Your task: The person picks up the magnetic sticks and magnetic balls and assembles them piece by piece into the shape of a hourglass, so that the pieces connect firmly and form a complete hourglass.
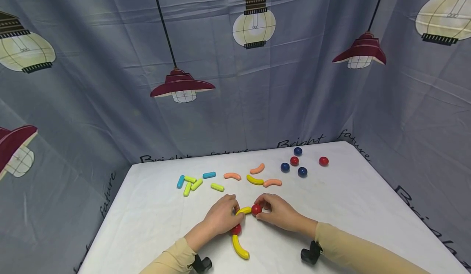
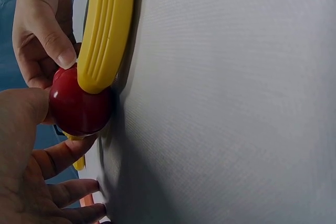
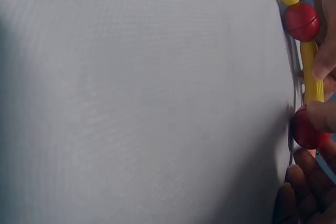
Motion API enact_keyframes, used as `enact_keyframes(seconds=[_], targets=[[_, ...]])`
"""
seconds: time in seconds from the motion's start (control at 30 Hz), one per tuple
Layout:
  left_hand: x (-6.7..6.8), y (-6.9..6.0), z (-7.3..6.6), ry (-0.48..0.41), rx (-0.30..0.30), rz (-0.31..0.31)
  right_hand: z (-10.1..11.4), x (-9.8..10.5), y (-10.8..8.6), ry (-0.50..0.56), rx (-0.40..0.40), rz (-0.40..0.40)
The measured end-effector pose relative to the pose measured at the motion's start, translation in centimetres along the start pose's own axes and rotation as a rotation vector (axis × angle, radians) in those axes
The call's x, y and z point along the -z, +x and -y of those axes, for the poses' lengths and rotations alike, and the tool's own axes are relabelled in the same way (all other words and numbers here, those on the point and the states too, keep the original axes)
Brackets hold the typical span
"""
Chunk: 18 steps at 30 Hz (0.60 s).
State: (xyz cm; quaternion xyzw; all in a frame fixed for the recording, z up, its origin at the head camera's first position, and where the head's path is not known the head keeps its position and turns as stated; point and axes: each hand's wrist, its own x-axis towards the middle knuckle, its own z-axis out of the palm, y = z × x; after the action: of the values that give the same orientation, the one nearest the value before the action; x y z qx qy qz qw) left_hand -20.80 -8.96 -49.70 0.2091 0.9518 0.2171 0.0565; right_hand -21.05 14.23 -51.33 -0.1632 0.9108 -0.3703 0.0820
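My left hand point(image 1: 222, 214) pinches a short, curved yellow banana-shaped stick point(image 1: 244, 211) between thumb and fingers. At the stick's right end, my right hand point(image 1: 277, 211) holds a red ball point(image 1: 256, 210) with thumb and fingertips. A second red ball point(image 1: 236, 229) sits at the stick's other end, partly covered by my left hand. From it another yellow curved stick point(image 1: 241, 247) runs toward the table's front. In the right wrist view, the held red ball point(image 3: 307, 128) touches the middle stick point(image 3: 310, 59). The left wrist view has the second red ball point(image 2: 80, 103) up close.
Several green point(image 1: 197, 184) and blue sticks point(image 1: 209, 175) lie at back left on the white table point(image 1: 147, 208). Orange curved sticks point(image 1: 232, 176) and a yellow one point(image 1: 254, 180) lie mid-back. Blue balls point(image 1: 302, 171) and red balls point(image 1: 324, 161) rest at back right. A lamp-printed curtain point(image 1: 220, 118) stands behind.
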Motion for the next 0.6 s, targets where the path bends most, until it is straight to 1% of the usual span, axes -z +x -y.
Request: enact_keyframes(seconds=[0.17,0.27,0.37,0.6], targets=[[0.00,-0.11,-0.03,-0.003,0.012,-0.002,-0.18,-0.03,-0.11,-0.073,0.036,-0.052],[-0.06,-0.08,0.03,0.001,0.012,-0.005,-0.33,-0.06,-0.12,-0.087,0.056,-0.066],[-0.08,-0.06,0.10,0.008,0.007,-0.005,-0.53,-0.04,-0.06,-0.085,0.078,-0.061],[-0.02,-0.09,0.01,0.003,0.001,0.001,-0.25,0.08,0.22,-0.095,0.119,-0.014]])
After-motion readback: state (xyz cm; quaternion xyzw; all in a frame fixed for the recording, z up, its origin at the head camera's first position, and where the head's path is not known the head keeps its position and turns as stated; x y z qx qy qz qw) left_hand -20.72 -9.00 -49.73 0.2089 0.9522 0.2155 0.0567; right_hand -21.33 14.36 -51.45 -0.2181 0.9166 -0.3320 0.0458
